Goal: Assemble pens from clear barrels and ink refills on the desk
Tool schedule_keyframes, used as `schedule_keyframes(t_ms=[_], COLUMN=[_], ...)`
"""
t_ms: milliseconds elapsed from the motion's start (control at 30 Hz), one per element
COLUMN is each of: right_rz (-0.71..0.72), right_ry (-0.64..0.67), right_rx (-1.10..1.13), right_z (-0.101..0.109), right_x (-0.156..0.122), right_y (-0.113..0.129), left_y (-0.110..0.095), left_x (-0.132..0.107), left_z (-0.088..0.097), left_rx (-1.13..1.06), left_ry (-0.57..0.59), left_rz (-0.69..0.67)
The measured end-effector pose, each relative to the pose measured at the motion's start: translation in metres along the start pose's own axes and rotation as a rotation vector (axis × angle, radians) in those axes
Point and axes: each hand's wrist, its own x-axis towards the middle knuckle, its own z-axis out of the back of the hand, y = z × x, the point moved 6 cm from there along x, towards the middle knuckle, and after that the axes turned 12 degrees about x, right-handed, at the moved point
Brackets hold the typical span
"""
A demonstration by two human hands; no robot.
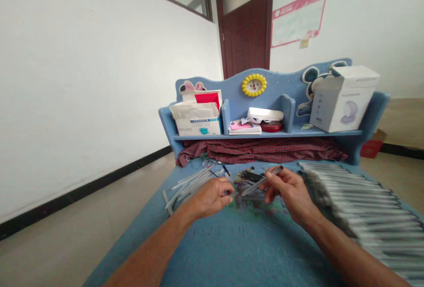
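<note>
My right hand [287, 188] is closed on a clear pen barrel [261, 181] that lies slantwise, its dark end up near the fingertips. My left hand [213, 195] is curled into a pinch right beside the barrel's lower end; what its fingers hold is too small to make out. Both hands hover over the blue desk [238, 243]. Between and behind them lies a small heap of dark pen parts [249, 175]. A loose pile of clear barrels [190, 183] sits left of my left hand. A long row of finished pens [361, 207] runs along the right side.
A checked red cloth [258, 150] lies under the blue shelf [265, 134]. The shelf holds a mask box [198, 123], papers, a red tin [271, 126] and a white carton [342, 99]. A white wall is left, a brown door [245, 35] behind.
</note>
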Motion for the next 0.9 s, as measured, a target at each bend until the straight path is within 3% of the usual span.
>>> schedule_keyframes(t_ms=[133,567,900], right_rz=[0.039,0.061,0.277], right_ry=[0.038,0.166,0.304], right_rx=[-0.074,-0.261,-0.796], right_z=[-0.004,-0.017,-0.033], right_x=[-0.002,-0.008,-0.022], right_y=[0.001,0.000,0.012], left_y=[-0.007,-0.015,-0.032], left_x=[0.003,0.005,0.010], left_z=[-0.015,-0.040,-0.042], left_rx=[-0.139,-0.457,-0.423], left_ry=[0.045,0.029,-0.115], left_rz=[0.061,0.200,0.066])
